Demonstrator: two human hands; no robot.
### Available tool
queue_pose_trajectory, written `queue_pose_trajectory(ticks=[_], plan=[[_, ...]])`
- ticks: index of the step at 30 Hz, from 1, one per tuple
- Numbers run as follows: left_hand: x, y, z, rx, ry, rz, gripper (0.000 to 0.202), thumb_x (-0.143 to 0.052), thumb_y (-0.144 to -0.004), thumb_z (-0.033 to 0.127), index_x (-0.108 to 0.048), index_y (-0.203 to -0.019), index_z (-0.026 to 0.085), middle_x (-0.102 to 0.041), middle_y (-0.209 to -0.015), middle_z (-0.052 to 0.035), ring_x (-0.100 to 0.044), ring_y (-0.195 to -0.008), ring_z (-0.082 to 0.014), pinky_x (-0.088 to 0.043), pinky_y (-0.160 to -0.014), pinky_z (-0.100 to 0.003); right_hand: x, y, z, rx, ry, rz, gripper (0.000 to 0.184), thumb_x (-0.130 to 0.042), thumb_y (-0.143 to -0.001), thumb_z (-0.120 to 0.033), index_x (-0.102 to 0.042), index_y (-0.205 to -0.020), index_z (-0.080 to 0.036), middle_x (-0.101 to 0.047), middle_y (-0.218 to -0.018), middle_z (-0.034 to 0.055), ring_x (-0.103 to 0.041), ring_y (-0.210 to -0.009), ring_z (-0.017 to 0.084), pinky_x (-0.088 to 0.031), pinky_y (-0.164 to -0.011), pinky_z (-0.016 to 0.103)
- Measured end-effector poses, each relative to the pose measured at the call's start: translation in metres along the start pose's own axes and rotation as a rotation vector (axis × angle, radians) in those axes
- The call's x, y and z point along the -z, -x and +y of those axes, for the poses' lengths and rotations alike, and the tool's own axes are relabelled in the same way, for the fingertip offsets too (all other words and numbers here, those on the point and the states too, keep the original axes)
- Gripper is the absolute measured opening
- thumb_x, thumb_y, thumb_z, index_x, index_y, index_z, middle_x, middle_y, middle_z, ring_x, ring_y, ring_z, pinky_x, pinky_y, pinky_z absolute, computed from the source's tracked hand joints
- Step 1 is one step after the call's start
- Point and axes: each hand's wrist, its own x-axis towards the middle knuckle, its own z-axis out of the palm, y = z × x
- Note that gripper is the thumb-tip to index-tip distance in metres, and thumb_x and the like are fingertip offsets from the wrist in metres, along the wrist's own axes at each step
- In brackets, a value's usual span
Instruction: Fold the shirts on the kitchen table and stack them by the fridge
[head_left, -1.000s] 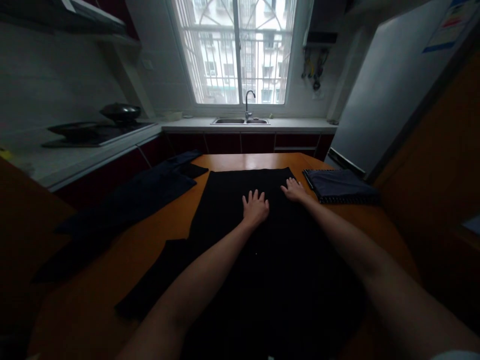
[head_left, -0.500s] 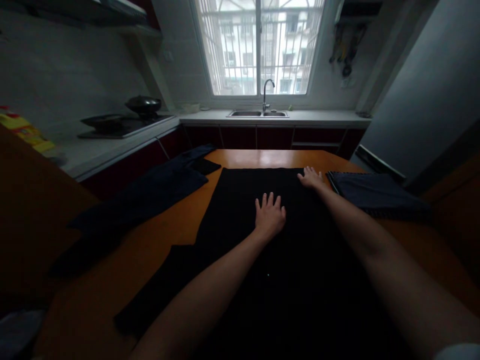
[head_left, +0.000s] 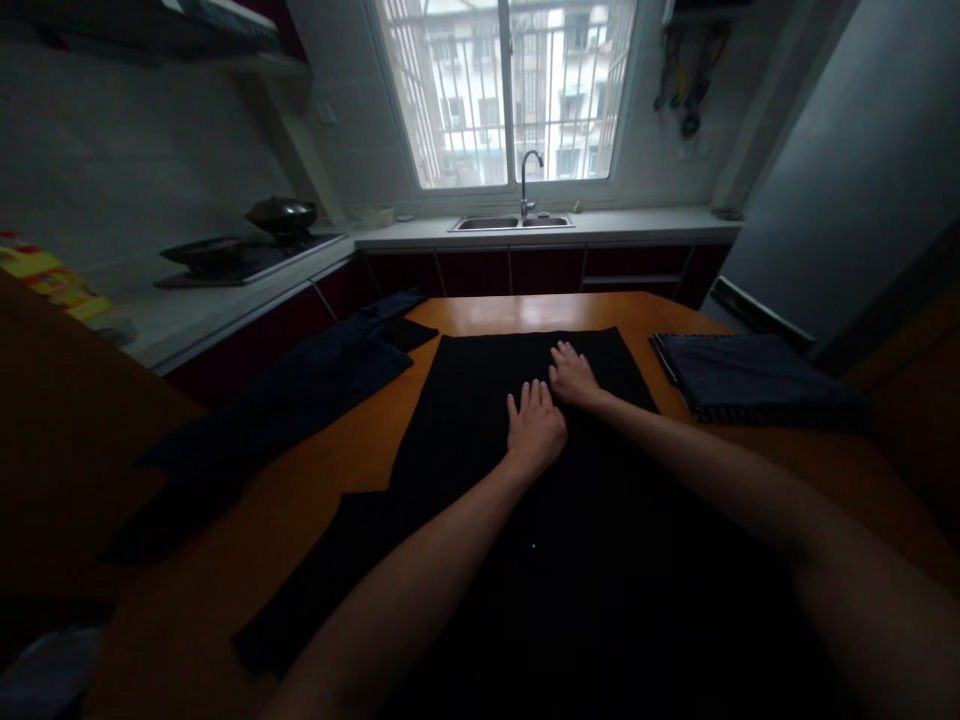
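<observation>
A black short-sleeved shirt (head_left: pixel 465 420) lies spread flat on the wooden table (head_left: pixel 525 312), its hem toward the window and one sleeve (head_left: pixel 300 590) out to the left. My left hand (head_left: pixel 536 430) rests palm down near the middle of the cloth, fingers stretched out. Just beyond it and to the right, my right hand (head_left: pixel 574 375) also lies flat on the shirt, close to the far hem. Neither hand holds anything. My forearms cover part of the fabric, and its near end is lost in shadow.
Dark blue clothes (head_left: pixel 300 390) lie along the table's left side. A folded dark cloth stack (head_left: pixel 757 375) sits at the right. Beyond the table are a counter with a sink (head_left: pixel 514 223), and a stove with a wok (head_left: pixel 281 215) at the left.
My right hand has moved left across the shirt, from its far right corner to beside my left hand. My left hand stays in about the same spot.
</observation>
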Motion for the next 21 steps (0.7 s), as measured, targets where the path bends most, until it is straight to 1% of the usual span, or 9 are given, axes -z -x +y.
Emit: queue_pose_trajectory(ticks=[2, 4, 6, 8, 10, 12, 15, 19, 21], plan=[[-0.001, -0.001, -0.001, 0.004, -0.008, -0.005, 0.062, -0.027, -0.100, 0.028, -0.031, -0.157, 0.004, -0.030, -0.164, -0.0162, -0.021, -0.154, -0.0300, -0.017, -0.124, -0.054, -0.004, 0.008, -0.007, 0.053, -0.033, -0.089, 0.056, -0.034, -0.103, -0.033, -0.041, -0.153, -0.009, -0.030, -0.164, 0.0164, -0.024, -0.153, 0.027, -0.021, -0.122, 0.048], [-0.001, -0.002, -0.001, 0.017, -0.016, -0.003, 0.063, -0.027, -0.099, 0.027, -0.031, -0.157, 0.001, -0.031, -0.163, -0.0178, -0.022, -0.154, -0.0300, -0.017, -0.124, -0.053, 0.000, 0.007, 0.005, 0.040, -0.037, -0.119, 0.058, -0.034, -0.105, -0.040, -0.039, -0.154, -0.009, -0.029, -0.165, 0.0167, -0.022, -0.153, 0.027, -0.018, -0.123, 0.048], [0.000, -0.002, -0.002, 0.029, -0.022, 0.002, 0.063, -0.028, -0.099, 0.028, -0.032, -0.156, 0.000, -0.031, -0.163, -0.0190, -0.023, -0.153, -0.0299, -0.018, -0.124, -0.051, 0.011, 0.001, 0.033, -0.049, -0.027, -0.123, 0.061, -0.034, -0.106, -0.043, -0.036, -0.155, -0.006, -0.027, -0.165, 0.0198, -0.021, -0.153, 0.028, -0.017, -0.122, 0.048], [0.001, -0.001, -0.002, 0.036, -0.019, 0.001, 0.062, -0.029, -0.100, 0.030, -0.035, -0.155, 0.002, -0.032, -0.162, -0.0186, -0.025, -0.153, -0.0297, -0.018, -0.124, -0.050, 0.027, -0.005, 0.065, -0.145, -0.012, -0.114, 0.062, -0.031, -0.107, -0.040, -0.035, -0.153, 0.001, -0.026, -0.162, 0.0267, -0.022, -0.153, 0.031, -0.017, -0.121, 0.050], [0.002, -0.001, -0.002, 0.036, -0.014, -0.002, 0.061, -0.030, -0.100, 0.031, -0.038, -0.154, 0.004, -0.033, -0.162, -0.0176, -0.026, -0.153, -0.0294, -0.020, -0.124, -0.050, 0.042, -0.008, 0.093, -0.186, 0.004, -0.084, 0.061, -0.027, -0.108, -0.035, -0.034, -0.150, 0.009, -0.025, -0.160, 0.0329, -0.021, -0.152, 0.034, -0.015, -0.120, 0.054], [0.002, -0.001, -0.002, 0.030, -0.016, 0.000, 0.061, -0.030, -0.100, 0.031, -0.040, -0.153, 0.004, -0.033, -0.162, -0.0176, -0.026, -0.153, -0.0295, -0.021, -0.124, -0.050, 0.052, -0.004, 0.106, -0.188, 0.021, -0.043, 0.059, -0.024, -0.108, -0.029, -0.031, -0.150, 0.012, -0.022, -0.160, 0.0346, -0.017, -0.153, 0.036, -0.012, -0.119, 0.057], [0.002, -0.002, -0.001, 0.019, -0.024, 0.004, 0.062, -0.029, -0.100, 0.032, -0.040, -0.153, 0.002, -0.032, -0.163, -0.0182, -0.026, -0.152, -0.0304, -0.021, -0.123, -0.051, 0.053, 0.015, 0.102, -0.147, 0.029, -0.022, 0.057, -0.023, -0.108, -0.027, -0.029, -0.152, 0.008, -0.021, -0.163, 0.0308, -0.016, -0.154, 0.033, -0.013, -0.121, 0.052], [0.002, -0.003, -0.001, 0.017, -0.031, 0.001, 0.062, -0.028, -0.100, 0.033, -0.040, -0.153, 0.003, -0.032, -0.163, -0.0176, -0.024, -0.153, -0.0304, -0.020, -0.123, -0.052, 0.037, 0.067, 0.083, 0.007, 0.012, -0.128, 0.066, -0.036, -0.104, -0.046, -0.032, -0.157, -0.008, -0.025, -0.166, 0.0172, -0.020, -0.154, 0.026, -0.019, -0.123, 0.041], [0.002, -0.004, -0.001, 0.019, -0.034, -0.006, 0.062, -0.028, -0.100, 0.033, -0.039, -0.153, 0.004, -0.031, -0.163, -0.0175, -0.024, -0.153, -0.0302, -0.020, -0.123, -0.052, 0.031, 0.093, 0.082, 0.049, 0.014, -0.172, 0.073, -0.035, -0.101, -0.054, -0.031, -0.159, -0.010, -0.022, -0.167, 0.0156, -0.017, -0.155, 0.026, -0.017, -0.125, 0.043]])
